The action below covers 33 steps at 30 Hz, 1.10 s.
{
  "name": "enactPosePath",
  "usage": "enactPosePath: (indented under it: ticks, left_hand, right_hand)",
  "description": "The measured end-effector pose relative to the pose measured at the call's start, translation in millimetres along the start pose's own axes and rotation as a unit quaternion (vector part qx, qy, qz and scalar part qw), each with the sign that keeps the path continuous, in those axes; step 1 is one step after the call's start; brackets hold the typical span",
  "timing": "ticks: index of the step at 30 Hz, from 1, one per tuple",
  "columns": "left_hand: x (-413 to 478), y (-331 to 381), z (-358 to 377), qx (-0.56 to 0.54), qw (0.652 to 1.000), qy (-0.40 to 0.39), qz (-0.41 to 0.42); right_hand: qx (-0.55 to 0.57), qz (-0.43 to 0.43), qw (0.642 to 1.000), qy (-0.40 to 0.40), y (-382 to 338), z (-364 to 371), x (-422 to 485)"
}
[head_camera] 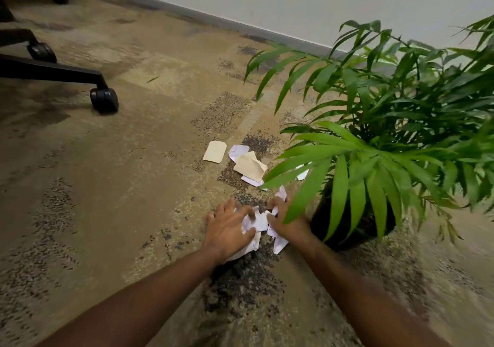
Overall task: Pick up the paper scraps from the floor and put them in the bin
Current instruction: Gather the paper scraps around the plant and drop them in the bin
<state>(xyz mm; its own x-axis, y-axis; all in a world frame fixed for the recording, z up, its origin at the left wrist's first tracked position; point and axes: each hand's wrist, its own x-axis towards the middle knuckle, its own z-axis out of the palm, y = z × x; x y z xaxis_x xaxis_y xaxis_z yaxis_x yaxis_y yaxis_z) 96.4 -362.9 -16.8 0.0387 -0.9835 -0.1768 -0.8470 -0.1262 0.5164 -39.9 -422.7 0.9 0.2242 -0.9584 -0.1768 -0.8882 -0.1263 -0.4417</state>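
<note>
Gathering crumpled white paper scraps on the carpeted floor, the left hand and right hand press in from either side, fingers curled around the wad between them. Beyond the fingertips, a little to the right hand's side, lie more scraps: a tan piece lying flat and a loose heap just beside the potted palm (its fronds overhang that heap). No bin is in view.
</note>
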Motion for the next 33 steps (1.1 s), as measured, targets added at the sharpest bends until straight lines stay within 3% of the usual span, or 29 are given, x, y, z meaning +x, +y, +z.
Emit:
enactPosePath:
  ticks: [2, 7, 10, 13, 17, 23, 33]
  left_hand:
    - [-2, -1, -10, 0.019, 0.998, -0.02, 0.05]
    - [5, 3, -38, 0.152, 0.952, -0.229, 0.134]
    - [9, 13, -40, 0.224, 0.929, -0.254, 0.149]
    - [5, 19, -31, 0.269, 0.918, -0.25, 0.149]
    - [-4, 17, -24, 0.229, 0.936, -0.232, 0.134]
    - [-22, 20, -22, 0.151, 0.964, -0.203, 0.082]
    - [-52, 45, -6, -0.022, 0.976, -0.215, -0.015]
  right_hand:
    - [-0.038, -0.007, 0.999, 0.006, 1, 1, -18]
    - [0.002, -0.016, 0.994, -0.112, 7, -15, -29]
    - [-0.089, -0.057, 0.97, -0.22, 10, -27, -36]
    - [-0.133, -0.072, 0.955, -0.254, 16, -30, -46]
    - [-0.172, -0.073, 0.954, -0.237, 16, -19, -62]
    - [-0.14, -0.108, 0.967, -0.183, 16, -15, -78]
    - [-0.043, -0.174, 0.982, -0.052, 21, -8, -110]
